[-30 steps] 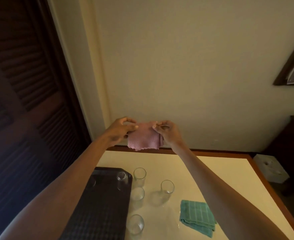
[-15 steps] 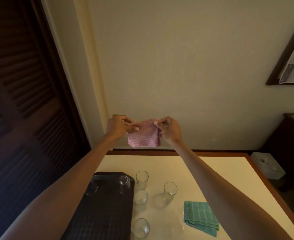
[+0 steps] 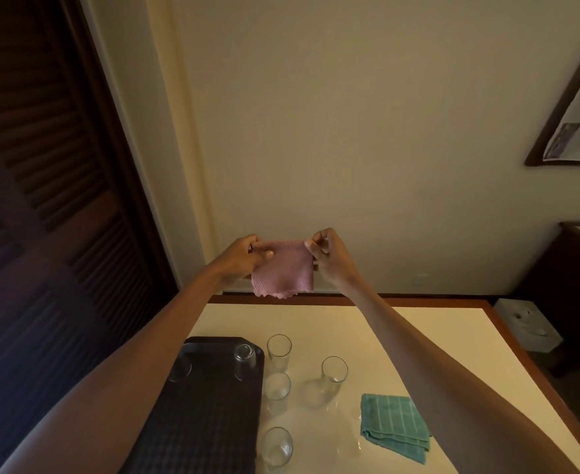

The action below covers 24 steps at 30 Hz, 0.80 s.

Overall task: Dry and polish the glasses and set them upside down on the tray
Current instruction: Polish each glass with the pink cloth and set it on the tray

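Firstly, grip of left hand (image 3: 242, 260): clamped on the upper left corner of the pink cloth (image 3: 283, 271), thumb in front, fingers curled behind it.
Grip of right hand (image 3: 333, 260): pinched on the cloth's upper right corner; the fingertips are partly hidden by the fabric.
Cloth in the air: the pink cloth hangs stretched between both hands above the far edge of the bench (image 3: 418, 336), touching nothing below.
Left edge of bench: a dark tray (image 3: 206, 412). Its near end is cut off by the bottom of the view and its left side is covered by the left forearm.
Tray, far right corner: an inverted glass (image 3: 246, 359), base up.
Tray, far left corner: a dim glass (image 3: 179, 367), half covered by the forearm; which way up it stands cannot be told.
Beside the tray's right edge: a far glass (image 3: 279, 348) standing rim up, then a middle glass (image 3: 276, 388) and a near glass (image 3: 276, 446), both hard to read.
Further right: a lone glass (image 3: 334, 371), rim up.
Near right part of bench: a folded green cloth (image 3: 394, 425), apart from the glasses.
Wall: a framed picture (image 3: 576, 114), cut off at the right.
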### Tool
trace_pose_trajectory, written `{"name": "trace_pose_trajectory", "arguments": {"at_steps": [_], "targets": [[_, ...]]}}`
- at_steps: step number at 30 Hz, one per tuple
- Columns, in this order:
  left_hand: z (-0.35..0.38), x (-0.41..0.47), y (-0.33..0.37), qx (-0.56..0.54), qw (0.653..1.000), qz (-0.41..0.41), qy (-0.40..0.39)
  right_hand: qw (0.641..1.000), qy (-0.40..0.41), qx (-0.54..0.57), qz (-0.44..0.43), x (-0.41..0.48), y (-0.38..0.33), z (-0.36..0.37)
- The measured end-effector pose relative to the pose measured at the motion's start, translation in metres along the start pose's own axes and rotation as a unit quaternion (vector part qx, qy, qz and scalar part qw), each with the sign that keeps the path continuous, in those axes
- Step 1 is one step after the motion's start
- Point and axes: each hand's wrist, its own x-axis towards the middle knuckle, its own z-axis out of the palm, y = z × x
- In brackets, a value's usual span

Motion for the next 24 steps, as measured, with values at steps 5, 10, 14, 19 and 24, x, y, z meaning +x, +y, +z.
{"name": "trace_pose_trajectory", "arguments": {"at_steps": [5, 10, 14, 19, 24], "targets": [[0.008, 0.002, 0.006, -0.097, 0.993, -0.004, 0.068, 0.996, -0.026, 0.086, 0.025, -0.002, -0.001, -0.004], [0.011, 0.006, 0.003, -0.073, 0.989, 0.033, 0.123, 0.994, -0.098, 0.052, 0.016, 0.001, 0.001, -0.012], [0.014, 0.011, 0.004, 0.030, 0.986, 0.081, 0.142, 0.994, -0.089, 0.062, 0.026, 0.001, -0.003, -0.019], [0.021, 0.011, 0.006, 0.015, 0.996, 0.087, 0.003, 0.997, -0.068, 0.003, 0.027, 0.000, -0.003, -0.031], [0.037, 0.021, 0.008, 0.164, 0.982, 0.099, -0.009, 0.976, -0.098, -0.193, 0.011, -0.002, -0.001, -0.036]]}}
